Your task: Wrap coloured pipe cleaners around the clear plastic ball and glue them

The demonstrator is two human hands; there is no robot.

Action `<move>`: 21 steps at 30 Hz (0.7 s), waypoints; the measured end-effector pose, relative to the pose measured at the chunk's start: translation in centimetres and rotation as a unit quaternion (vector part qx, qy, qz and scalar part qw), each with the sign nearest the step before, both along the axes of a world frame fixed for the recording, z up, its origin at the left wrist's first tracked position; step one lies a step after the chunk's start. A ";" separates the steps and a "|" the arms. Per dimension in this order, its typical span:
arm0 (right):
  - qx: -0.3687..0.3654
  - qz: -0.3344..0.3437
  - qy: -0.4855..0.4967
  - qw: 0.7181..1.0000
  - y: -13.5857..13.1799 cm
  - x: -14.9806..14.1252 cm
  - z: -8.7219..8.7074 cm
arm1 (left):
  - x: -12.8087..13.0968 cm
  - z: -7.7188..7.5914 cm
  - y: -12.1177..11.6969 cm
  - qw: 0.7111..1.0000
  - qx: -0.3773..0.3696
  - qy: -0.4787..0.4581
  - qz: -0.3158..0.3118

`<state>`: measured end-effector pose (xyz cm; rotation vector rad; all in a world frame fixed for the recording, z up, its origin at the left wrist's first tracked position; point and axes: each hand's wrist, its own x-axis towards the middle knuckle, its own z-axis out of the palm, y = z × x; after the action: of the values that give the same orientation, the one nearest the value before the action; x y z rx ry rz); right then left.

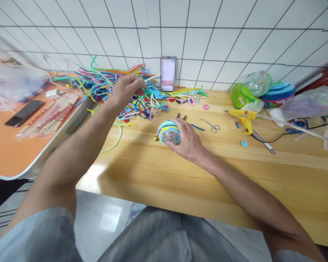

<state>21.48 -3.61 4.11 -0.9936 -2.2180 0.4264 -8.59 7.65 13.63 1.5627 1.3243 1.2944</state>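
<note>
My left hand is raised over a tangled pile of coloured pipe cleaners, its fingers pinched together. A pale pipe cleaner sticks out to the right from its fingertips. My right hand is wrapped round the right side of a clear ball resting on the wooden table. Blue, yellow and pink pipe cleaners are wound in bands round the ball's upper part, while its lower front is bare and see-through. Behind the ball show the tips of pliers, the rest hidden by my hand and the ball.
A phone leans upright against the tiled wall. Small scissors and a yellow glue gun with its cord lie to the right. Beyond are a green-and-clear ball and a wrapped ball. An orange table adjoins on the left.
</note>
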 end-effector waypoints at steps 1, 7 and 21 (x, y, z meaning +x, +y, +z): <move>-0.006 -0.005 0.005 1.000 0.0 -0.1 0.0 | 0.9 -0.6 -0.7 1.000 -0.004 -0.018 -0.007; -0.083 -0.051 0.012 0.995 0.7 0.0 -0.1 | 3.0 -2.9 -3.3 0.996 -0.040 -0.065 -0.037; 0.031 -0.047 0.096 0.994 -1.4 2.9 10.0 | 7.7 -0.6 -9.3 0.940 -0.046 -0.167 -0.294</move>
<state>24.36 -5.05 14.10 -0.9769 -1.9927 0.3909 -0.90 -1.61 12.99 1.4382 0.6241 1.0330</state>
